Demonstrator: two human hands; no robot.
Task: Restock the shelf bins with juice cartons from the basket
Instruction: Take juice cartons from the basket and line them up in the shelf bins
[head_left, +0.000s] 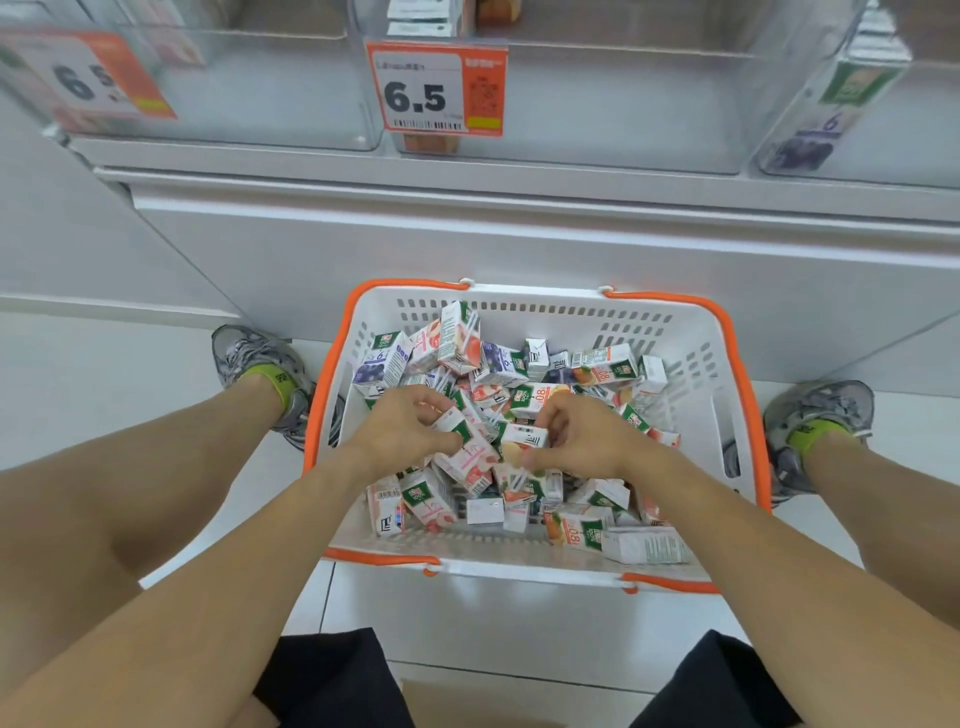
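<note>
A white basket with an orange rim (691, 332) sits on the floor between my feet, heaped with several small juice cartons in peach, orange and blueberry prints. Both hands reach into the pile. My left hand (402, 428) curls its fingers round a pink peach carton (467, 457). My right hand (576, 434) pinches another small carton (524, 435) between thumb and fingers. Clear shelf bins (597, 104) stand above on the white shelf; the middle one holds a few cartons at its back.
Orange price tags reading 6.5 (434, 91) hang on the bin fronts. A blueberry carton (831, 119) stands in the right bin. The white shelf base (467, 244) is just behind the basket. My grey shoes (260, 364) flank the basket on pale floor tiles.
</note>
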